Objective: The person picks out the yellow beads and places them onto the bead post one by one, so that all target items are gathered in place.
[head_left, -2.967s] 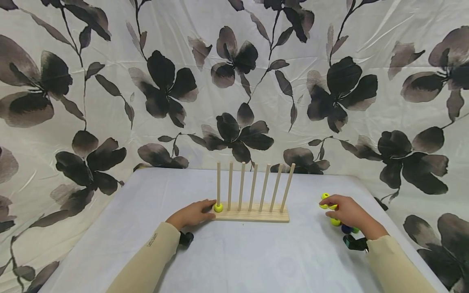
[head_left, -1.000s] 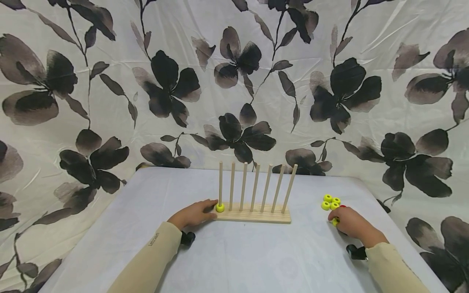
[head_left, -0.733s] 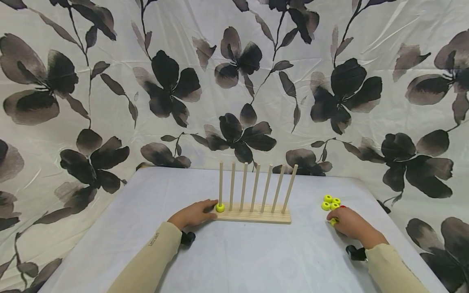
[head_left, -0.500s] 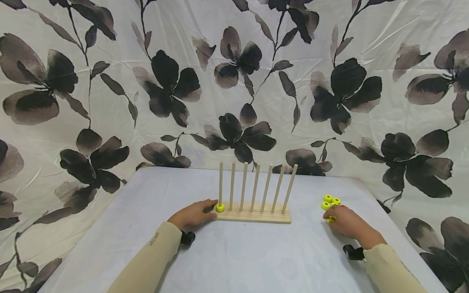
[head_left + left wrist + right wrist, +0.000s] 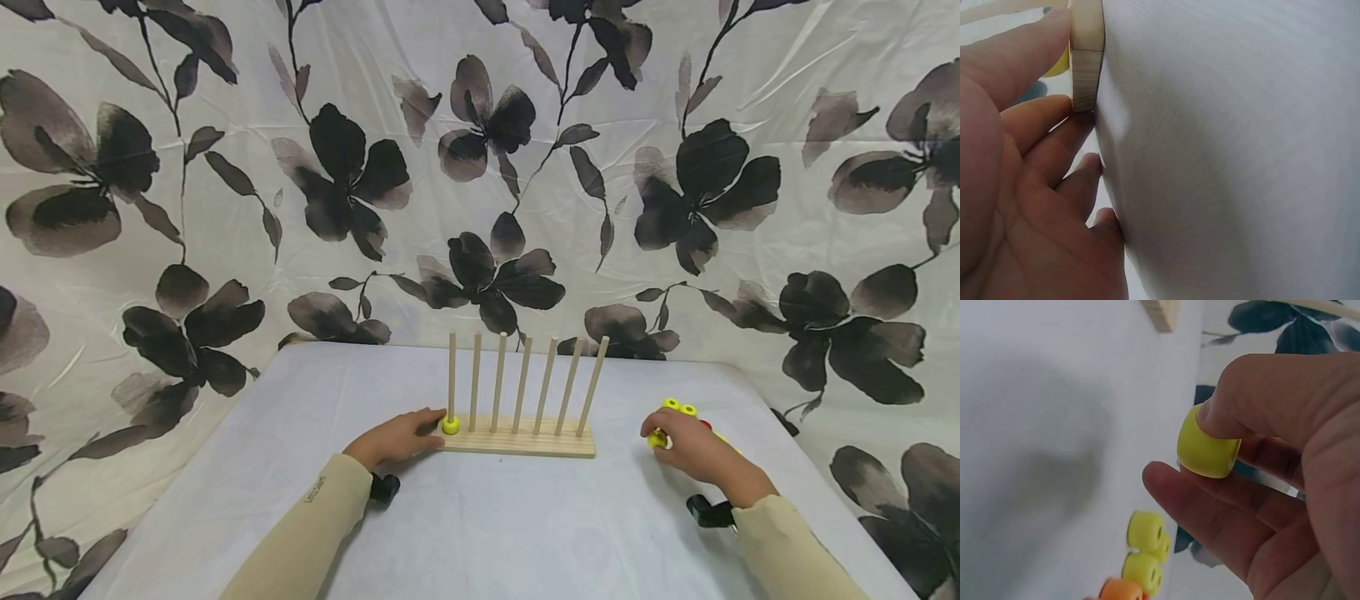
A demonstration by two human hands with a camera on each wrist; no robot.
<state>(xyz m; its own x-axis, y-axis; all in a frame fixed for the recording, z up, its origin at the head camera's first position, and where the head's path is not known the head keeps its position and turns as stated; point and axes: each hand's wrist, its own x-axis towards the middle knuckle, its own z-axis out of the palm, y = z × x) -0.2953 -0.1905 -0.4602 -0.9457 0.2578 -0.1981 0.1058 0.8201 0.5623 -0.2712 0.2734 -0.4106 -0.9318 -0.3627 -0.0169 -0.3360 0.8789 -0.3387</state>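
One yellow bead, pinched in the right hand well apart from the peg rack, seemed light and hard, best held by its rounded sides; the left hand gripped the peg rack's end.

Yellow bead, white tablecloth, black-flowered backdrop

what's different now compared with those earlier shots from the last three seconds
The right grip has taken a yellow bead from among the loose beads and moved left with it, toward the peg rack. Unchanged: the left grip holds the rack's left end, and one threaded bead sits on the leftmost peg.
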